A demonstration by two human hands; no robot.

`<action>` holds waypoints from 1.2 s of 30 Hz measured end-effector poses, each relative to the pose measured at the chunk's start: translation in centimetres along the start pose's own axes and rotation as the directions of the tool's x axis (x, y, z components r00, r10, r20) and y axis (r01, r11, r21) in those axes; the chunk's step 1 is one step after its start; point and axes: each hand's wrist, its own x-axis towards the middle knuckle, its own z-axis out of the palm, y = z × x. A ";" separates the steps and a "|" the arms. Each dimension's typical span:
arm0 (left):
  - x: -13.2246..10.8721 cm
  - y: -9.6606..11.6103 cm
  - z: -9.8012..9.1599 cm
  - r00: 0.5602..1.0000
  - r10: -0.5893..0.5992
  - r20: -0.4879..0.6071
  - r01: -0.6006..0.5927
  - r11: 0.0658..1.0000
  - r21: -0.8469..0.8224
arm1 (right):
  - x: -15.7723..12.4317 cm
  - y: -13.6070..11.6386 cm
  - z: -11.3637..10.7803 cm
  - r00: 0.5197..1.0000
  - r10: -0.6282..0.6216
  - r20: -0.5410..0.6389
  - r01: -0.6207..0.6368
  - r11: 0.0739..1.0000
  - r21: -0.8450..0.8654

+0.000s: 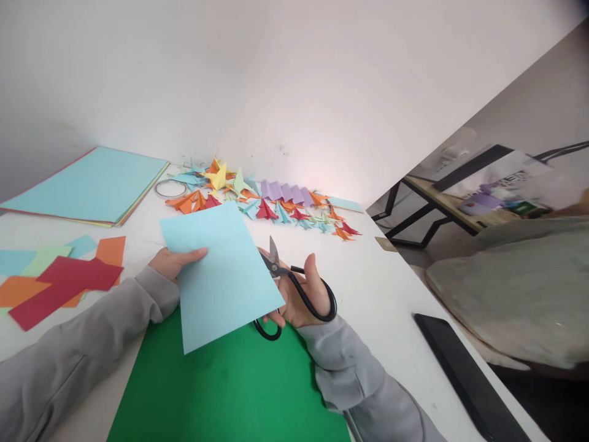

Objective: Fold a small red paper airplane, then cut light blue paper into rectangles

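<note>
A light blue sheet of paper is pinched at its left edge by my left hand, the thumb lying across its face. My right hand holds black-handled scissors at the sheet's right edge. The scissor blades are spread apart, one pointing up and the other partly behind the paper's edge. Part of my right hand's fingers is hidden behind the sheet. Beneath both hands lies a green mat on the white table.
Folded paper pieces in many colours lie along the wall, near a wire ring. Stacked coloured sheets rest at the back left, cut paper strips at the left. A black flat object lies along the table's right edge.
</note>
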 end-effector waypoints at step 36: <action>-1.2 1.2 0.0 0.969 0.106 0.222 -0.114 0.993 0.023 | -0.6 -0.7 -0.3 0.995 0.098 -0.005 -0.098 0.995 -0.011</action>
